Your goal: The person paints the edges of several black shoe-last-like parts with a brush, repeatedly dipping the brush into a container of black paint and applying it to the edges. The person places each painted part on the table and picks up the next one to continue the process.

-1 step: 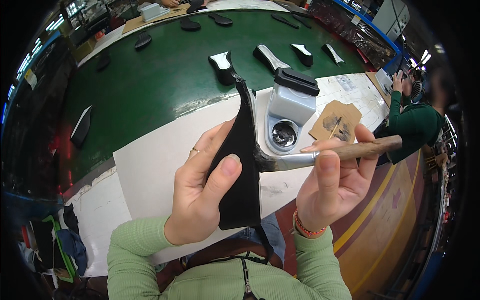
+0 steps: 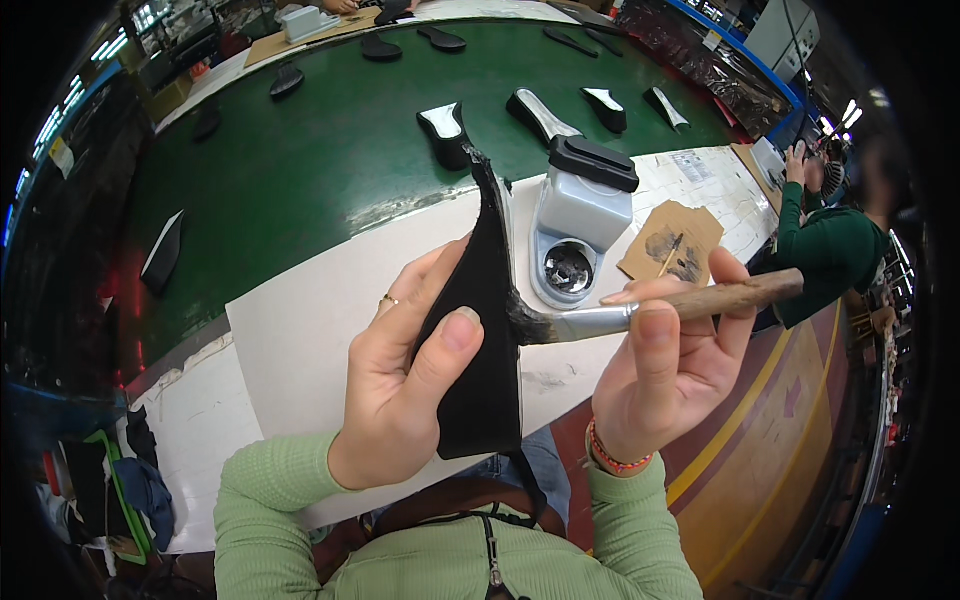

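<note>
Above the white sheet [image 2: 300,340] laid over the pale surface [image 2: 185,450], holds a black wedge-shaped sole [image 2: 485,390] on end in the left hand [image 2: 405,385]. Pinches it between the thumb on the broad black face and the fingers behind, seemingly to leave the right edge bare and steady. Points the narrow tip up and away, perhaps to bring that edge within easy reach. Leaves unseen how far the fingertips wrap behind.

With the right hand [image 2: 655,385], pinches a brush [image 2: 590,322] between thumb and fingers around the junction of wooden handle and metal collar, probably for control close to the bristles [image 2: 530,325]. Touches these, dark and wet-looking, to the sole's edge. Has both of the 2 hands occupied, neither spread empty.

Just beyond the brush, has a pale grey container [image 2: 590,210] with a black lid [image 2: 595,163] and a round well [image 2: 568,270] of glossy dark liquid, presumably placed for short dips. Beside it, has smeared brown cardboard [image 2: 703,232] bearing a thin stick [image 2: 668,262].

Farther out, on the green surface [image 2: 330,140], faces 4 white-faced black pieces [image 2: 445,128], partly blocked from the right hand by the container. Off to the right, has a co-worker [image 2: 830,250] in dark green, well apart.
</note>
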The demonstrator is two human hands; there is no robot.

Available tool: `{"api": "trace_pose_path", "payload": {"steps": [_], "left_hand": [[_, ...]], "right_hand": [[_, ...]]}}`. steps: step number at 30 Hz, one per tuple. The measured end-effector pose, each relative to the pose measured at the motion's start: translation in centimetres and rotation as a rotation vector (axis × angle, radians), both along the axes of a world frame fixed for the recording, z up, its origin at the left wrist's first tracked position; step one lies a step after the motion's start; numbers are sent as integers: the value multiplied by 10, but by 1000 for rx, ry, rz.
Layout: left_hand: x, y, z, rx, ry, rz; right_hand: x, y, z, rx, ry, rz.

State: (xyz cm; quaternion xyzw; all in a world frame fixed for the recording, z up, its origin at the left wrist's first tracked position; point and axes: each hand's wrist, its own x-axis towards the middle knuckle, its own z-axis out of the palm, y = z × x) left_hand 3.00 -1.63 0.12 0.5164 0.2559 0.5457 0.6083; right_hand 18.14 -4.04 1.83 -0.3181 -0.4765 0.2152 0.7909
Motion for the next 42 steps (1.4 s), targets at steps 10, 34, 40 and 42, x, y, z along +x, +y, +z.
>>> {"api": "trace_pose_path", "payload": {"steps": [10,34,40,42], "left_hand": [[-1,7,-2,90,71,33],[0,13,3,88,3,120],[-1,13,2,50,22,136],[-4,16,2,85,126,145]], "right_hand": [[2,4,-1,-10,0,16],[-2,-3,-4,-49,-76,12],[0,-5,-7,16,-22,90],[0,-5,-9,30,-52,86]]}}
